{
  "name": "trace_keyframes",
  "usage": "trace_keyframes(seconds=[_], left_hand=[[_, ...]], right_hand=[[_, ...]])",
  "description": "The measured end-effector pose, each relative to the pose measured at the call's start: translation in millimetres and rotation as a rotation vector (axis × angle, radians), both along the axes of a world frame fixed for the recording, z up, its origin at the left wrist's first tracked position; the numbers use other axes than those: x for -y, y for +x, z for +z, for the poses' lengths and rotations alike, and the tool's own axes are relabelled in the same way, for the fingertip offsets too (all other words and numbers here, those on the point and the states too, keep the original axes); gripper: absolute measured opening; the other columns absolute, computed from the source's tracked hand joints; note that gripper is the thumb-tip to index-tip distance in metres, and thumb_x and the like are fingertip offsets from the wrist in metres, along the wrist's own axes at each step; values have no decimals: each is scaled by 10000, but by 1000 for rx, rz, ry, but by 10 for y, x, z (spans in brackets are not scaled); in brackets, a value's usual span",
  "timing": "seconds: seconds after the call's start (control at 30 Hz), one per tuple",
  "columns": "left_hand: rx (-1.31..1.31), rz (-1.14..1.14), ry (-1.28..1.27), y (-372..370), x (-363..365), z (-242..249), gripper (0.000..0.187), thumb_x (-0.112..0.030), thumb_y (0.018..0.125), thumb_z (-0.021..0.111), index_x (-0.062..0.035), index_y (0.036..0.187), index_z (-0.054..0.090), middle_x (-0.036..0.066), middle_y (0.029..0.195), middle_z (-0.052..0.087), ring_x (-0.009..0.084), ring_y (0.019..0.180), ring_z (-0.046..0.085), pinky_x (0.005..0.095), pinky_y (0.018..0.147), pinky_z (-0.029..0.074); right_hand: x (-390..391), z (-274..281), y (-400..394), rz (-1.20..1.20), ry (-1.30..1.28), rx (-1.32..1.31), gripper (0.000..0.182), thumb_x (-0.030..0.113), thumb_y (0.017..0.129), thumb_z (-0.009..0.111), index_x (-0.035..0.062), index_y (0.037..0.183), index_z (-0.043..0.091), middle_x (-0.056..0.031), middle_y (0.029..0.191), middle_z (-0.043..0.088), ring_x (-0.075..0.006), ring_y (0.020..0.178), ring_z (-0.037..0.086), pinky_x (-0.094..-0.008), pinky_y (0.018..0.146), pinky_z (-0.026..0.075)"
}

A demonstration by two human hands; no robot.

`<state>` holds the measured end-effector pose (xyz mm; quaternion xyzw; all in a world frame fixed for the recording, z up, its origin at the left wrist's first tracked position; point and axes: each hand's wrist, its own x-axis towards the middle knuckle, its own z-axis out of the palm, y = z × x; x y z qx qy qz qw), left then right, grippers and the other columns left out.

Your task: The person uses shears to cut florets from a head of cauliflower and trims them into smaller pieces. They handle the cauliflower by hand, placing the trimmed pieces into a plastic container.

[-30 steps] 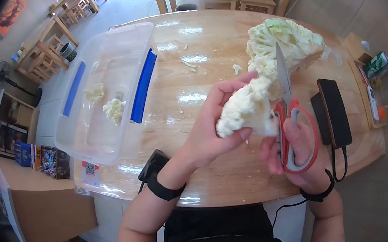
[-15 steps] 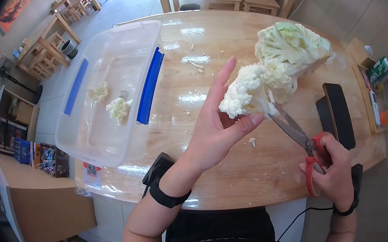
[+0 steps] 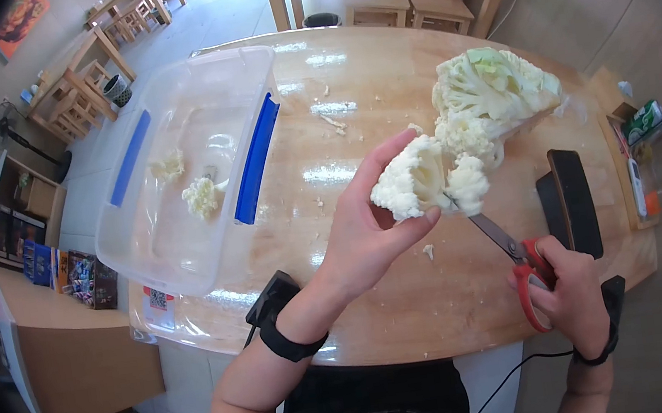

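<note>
My left hand [image 3: 360, 236] is closed round a white cauliflower floret [image 3: 407, 180], thumb below and fingers behind. In my right hand [image 3: 572, 288] is a pair of scissors [image 3: 503, 240] with red handles, its blades pointing up and left. The blade tips reach the underside of the floret, where a smaller clump [image 3: 468, 184] parts from the held piece. Just behind lies the large cauliflower head [image 3: 491, 89], with a pale green leaf on top and its cut stems showing.
A clear plastic box [image 3: 157, 250] with blue latches stands on the left, two small florets [image 3: 201, 198] inside. Crumbs are scattered over the wooden table [image 3: 378, 309]. A dark phone-like slab [image 3: 576, 203] leans at right, near a wooden tray [image 3: 619, 160] with a green can [image 3: 644, 119].
The scissor blades have come together at the floret's stem, and the right-hand clump has split away from the held piece. My right hand's grip has narrowed; the view has tilted slightly.
</note>
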<state>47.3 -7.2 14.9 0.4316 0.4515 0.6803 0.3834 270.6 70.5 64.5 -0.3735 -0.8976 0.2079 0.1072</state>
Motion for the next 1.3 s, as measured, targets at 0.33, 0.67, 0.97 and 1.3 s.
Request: trace_keyframes(seconds=[0.33,0.67,0.97,1.3], left_hand=[[357,-80,154,-48,25,11,716,20,739,630,-54,1358,277,58,1236,434,133,1128,444,279,955,362],[466,-172,318,-80,29,71,844,-15,713,585,-84,1407,109,178,1391,264,317,1295,282,397,980,378],[515,-209,263,-58,22,-18,760,1,729,613,-54,1377,221,80,1323,367,176,1224,361,313,1001,307],[310,-291,11,-5,82,-26,777,-58,690,708,-16,1340,284,109,1304,408,199,1170,440,330,980,358]], right_hand=[[-25,-149,-83,-116,-481,-516,199,61,723,657,52,820,483,50,636,428,-23,572,343,-180,495,289],[63,-26,13,-6,-315,-321,336,103,643,703,57,830,428,-9,676,406,-77,584,363,-207,514,325],[123,-193,-81,55,-315,-299,345,80,651,713,27,849,436,-70,703,443,-122,609,426,-242,554,399],[170,-348,-351,30,-948,-778,310,88,810,627,23,1057,453,-23,911,512,-84,848,523,-228,719,450]])
